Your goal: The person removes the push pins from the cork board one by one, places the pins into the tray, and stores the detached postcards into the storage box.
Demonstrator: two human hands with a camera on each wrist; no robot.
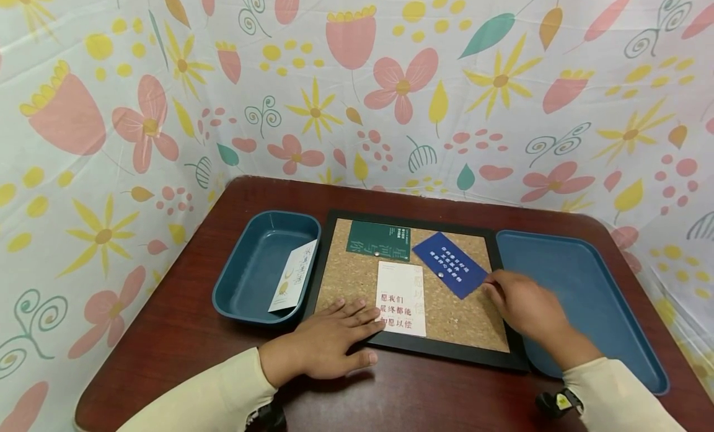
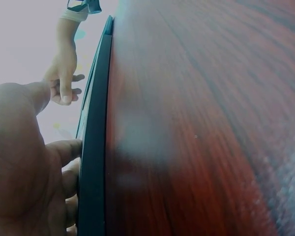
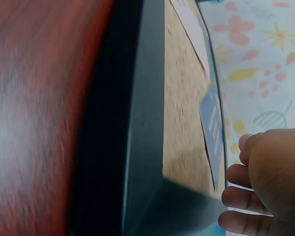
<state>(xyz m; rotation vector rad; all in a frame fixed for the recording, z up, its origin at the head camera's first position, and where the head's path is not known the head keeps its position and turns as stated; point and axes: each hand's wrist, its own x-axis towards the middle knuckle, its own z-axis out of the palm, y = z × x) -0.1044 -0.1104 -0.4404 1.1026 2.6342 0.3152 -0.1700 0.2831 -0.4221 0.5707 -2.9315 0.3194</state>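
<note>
A framed corkboard (image 1: 346, 277) lies on the table, bearing three cards. My right hand (image 1: 527, 305) pinches the right corner of the blue card (image 1: 446, 258), which sits tilted with a small pin in it. Straight fingers of my left hand (image 1: 329, 339) rest across the board's lower left frame and reach the left edge of the white card (image 1: 400, 283) with red writing. Above that card is a green card (image 1: 370, 237), pinned near its lower edge. In the right wrist view, the curled fingers (image 3: 246, 196) are beside the blue card (image 3: 212, 130).
Left of the board stands a deep blue tray (image 1: 223, 289) with a white card (image 1: 294, 276) leaning inside. A flat blue tray (image 1: 591, 295) lies at the right, against the board's frame. Behind the brown table (image 1: 184, 351) hangs a flowered cloth (image 1: 390, 128).
</note>
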